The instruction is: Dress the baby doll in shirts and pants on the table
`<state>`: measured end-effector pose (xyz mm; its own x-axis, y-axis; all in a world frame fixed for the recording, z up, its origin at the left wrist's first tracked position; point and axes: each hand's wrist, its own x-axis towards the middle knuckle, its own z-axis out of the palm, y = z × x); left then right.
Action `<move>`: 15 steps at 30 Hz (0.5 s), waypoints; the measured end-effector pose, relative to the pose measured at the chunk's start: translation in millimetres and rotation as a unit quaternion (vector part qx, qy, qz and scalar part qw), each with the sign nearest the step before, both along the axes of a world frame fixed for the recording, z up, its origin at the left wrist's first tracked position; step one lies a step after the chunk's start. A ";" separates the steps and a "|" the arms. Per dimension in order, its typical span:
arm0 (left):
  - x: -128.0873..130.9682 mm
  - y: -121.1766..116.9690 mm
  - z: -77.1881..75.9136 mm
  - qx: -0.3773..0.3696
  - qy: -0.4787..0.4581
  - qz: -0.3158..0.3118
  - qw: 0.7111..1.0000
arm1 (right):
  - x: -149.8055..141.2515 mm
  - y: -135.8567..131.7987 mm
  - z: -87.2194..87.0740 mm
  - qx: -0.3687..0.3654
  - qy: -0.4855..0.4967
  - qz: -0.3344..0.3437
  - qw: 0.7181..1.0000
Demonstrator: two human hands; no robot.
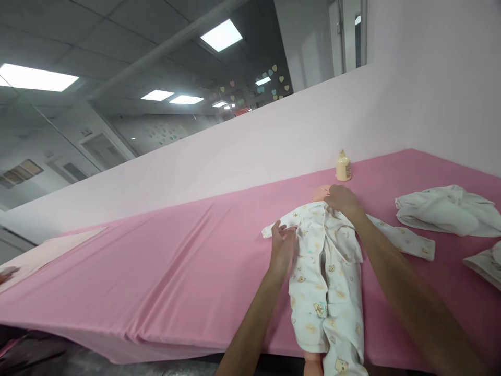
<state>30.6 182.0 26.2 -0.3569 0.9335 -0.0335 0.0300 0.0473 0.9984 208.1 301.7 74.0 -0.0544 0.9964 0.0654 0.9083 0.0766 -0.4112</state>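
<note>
A baby doll lies on its back, dressed in a white baby top and matching trousers with a small bear print. Its head is partly hidden behind my right hand, whose bent fingers close on the top's collar edge. My left hand is at the side of the top, under the outstretched sleeve, fingers apart and touching the cloth. The other sleeve stretches out flat beneath my right forearm. A front edge runs down the middle of the top. One bare doll leg shows below the trousers.
Pink cloth covers the table, with folds left of the doll. A cream pump bottle stands behind the head, near the wall. White cloths lie crumpled on the right. A pale mat lies far left. A large mirror hangs above.
</note>
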 end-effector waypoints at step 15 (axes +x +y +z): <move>49.2 110.3 9.8 0.131 0.374 -0.186 0.899 | 9.6 14.8 -9.4 -0.018 0.205 0.105 0.973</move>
<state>79.8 292.2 36.0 0.1511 0.9338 0.3244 0.6619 -0.3393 0.6684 217.7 316.5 64.6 -0.2347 0.9680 0.0892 0.6335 0.2219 -0.7412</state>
